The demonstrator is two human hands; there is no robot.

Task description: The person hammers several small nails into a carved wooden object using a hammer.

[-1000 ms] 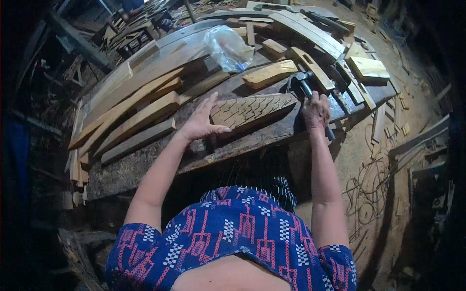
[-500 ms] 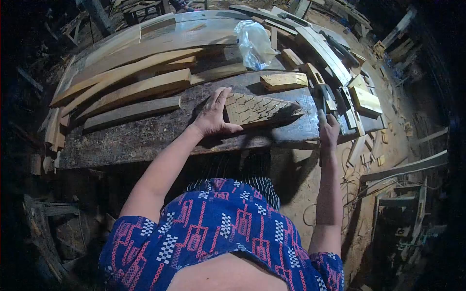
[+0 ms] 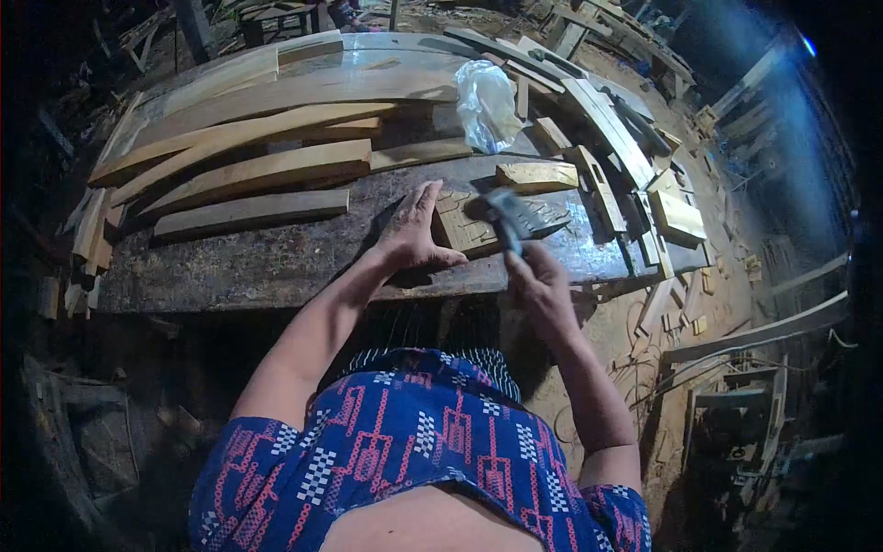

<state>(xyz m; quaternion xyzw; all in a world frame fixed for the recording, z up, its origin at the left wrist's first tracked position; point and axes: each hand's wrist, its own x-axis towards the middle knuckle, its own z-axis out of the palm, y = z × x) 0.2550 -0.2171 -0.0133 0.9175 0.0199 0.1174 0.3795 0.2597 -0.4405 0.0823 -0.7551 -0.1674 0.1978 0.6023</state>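
Observation:
A short wooden block (image 3: 455,221) with curved lines cut into its upper face lies on the workbench near its front edge. My left hand (image 3: 414,230) grips the block's left end, fingers at the far corner and thumb along the near side. In my right hand (image 3: 544,285) is a hammer (image 3: 502,210), slightly blurred, its dark head over the middle of the block. The hammer and its shadow hide part of the carved face.
Long wooden pieces (image 3: 258,175) lie along the left of the workbench (image 3: 221,271). Behind the carved block are a squared wood piece (image 3: 538,177) and a crumpled plastic bag (image 3: 487,106). More lumber and tools line the right edge; wood scraps litter the floor.
My right hand has brought the hammer leftward from the bench's right side to over the carved block. My left hand keeps its hold on the block's left end.

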